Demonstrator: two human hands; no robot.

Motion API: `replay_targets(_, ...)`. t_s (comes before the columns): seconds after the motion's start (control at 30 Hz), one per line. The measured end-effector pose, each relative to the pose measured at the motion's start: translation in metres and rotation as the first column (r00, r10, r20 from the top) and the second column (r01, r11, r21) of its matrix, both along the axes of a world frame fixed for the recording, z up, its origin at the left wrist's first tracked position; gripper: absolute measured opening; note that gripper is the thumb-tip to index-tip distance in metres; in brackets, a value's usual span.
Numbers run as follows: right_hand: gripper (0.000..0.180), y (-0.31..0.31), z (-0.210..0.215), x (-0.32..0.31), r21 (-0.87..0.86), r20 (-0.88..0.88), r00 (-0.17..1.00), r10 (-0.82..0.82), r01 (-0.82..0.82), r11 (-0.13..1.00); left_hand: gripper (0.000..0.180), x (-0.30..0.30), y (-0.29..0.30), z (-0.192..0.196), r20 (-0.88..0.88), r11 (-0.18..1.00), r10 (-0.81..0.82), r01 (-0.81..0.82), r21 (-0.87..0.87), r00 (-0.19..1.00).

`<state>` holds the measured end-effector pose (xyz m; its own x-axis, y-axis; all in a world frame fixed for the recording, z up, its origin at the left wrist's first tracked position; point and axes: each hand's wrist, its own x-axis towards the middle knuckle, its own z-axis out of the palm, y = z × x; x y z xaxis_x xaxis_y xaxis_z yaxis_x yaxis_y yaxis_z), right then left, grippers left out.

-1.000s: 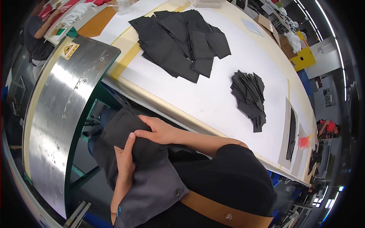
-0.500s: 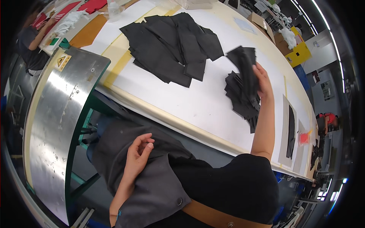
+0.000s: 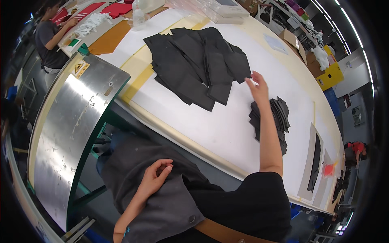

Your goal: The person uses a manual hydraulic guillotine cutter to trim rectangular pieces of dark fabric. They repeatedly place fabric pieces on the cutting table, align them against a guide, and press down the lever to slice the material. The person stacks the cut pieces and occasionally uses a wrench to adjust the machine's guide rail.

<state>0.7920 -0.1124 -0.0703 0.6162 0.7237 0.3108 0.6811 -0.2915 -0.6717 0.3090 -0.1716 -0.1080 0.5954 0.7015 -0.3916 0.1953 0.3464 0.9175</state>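
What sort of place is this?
Probably a garment or cutting workshop: a large white-topped table bears a fanned pile of flat black fabric-like pieces and a smaller heap of narrow black pieces, while another person in a dark grey shirt stands near flat red pieces.

The right arm (image 3: 270, 139) is outstretched, right hand (image 3: 259, 87) loosely spread; the left hand (image 3: 154, 178) is half-curled.

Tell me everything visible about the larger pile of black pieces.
The larger pile consists of flat, matte black pieces, apparently fabric, many long and straight-edged, overlapping in an uneven fan. It lies flat on the white-covered table. The right hand is beside its right-hand corner, thumb and fingers apart; whether they touch is unclear.
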Motion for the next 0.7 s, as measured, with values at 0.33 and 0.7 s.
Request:
replay_targets(0.33, 0.070, 0.166, -0.045, -0.089, -0.126, 0.355, 0.934, 0.031, 0.015, 0.992, 0.028, -0.013, -0.001, -0.006, 0.013, 0.994, 0.105, -0.105, 0.008, 0.994)
replay_targets(0.7, 0.038, 0.155, -0.041, -0.023, 0.222, -0.094, 0.996, -0.004, 0.025, 0.975, 0.029, -0.009, 0.002, -0.007, -0.009, 0.999, 0.036, -0.036, 0.002, 0.999)
